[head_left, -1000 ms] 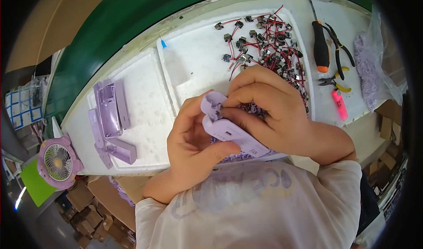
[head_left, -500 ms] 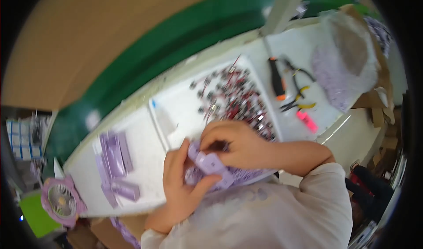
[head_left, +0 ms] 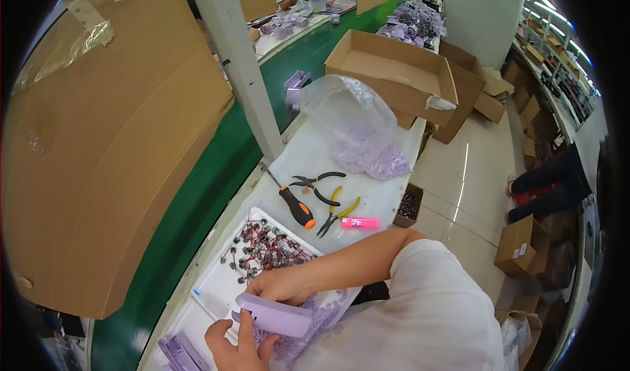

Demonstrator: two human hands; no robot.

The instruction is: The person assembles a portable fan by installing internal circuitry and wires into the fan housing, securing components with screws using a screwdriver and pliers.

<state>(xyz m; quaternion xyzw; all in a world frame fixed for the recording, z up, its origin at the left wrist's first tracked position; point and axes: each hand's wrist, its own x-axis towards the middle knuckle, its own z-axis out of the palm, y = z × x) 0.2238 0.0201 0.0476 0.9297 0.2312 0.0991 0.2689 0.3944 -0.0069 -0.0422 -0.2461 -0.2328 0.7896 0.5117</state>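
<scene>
A lilac plastic housing (head_left: 279, 316), long with rounded ends, is tilted above a white tray (head_left: 209, 276). My left hand (head_left: 235, 348) grips it from the near left side, forefinger and thumb against it. My right hand (head_left: 281, 284) is curled at its far edge; the fingertips dip behind the housing, so what they hold is hidden. Small lilac parts (head_left: 321, 315) fill the tray's near section. Beyond my right hand lies a heap of small dark components with red wires (head_left: 262, 246). More lilac housings (head_left: 180, 352) rest at the lower left.
Past the tray lie a screwdriver (head_left: 296, 207), black-handled pliers (head_left: 325, 190), yellow-handled pliers (head_left: 338, 215) and a pink object (head_left: 360, 223). Farther off are a clear bag of lilac pieces (head_left: 367, 141) and a cardboard box (head_left: 394, 69). A white post (head_left: 246, 75) rises beside the green belt (head_left: 161, 240).
My view has swung to the right and up, showing more of the bench and aisle. The housing has turned, so its long smooth side now shows; both hands remain at it.
</scene>
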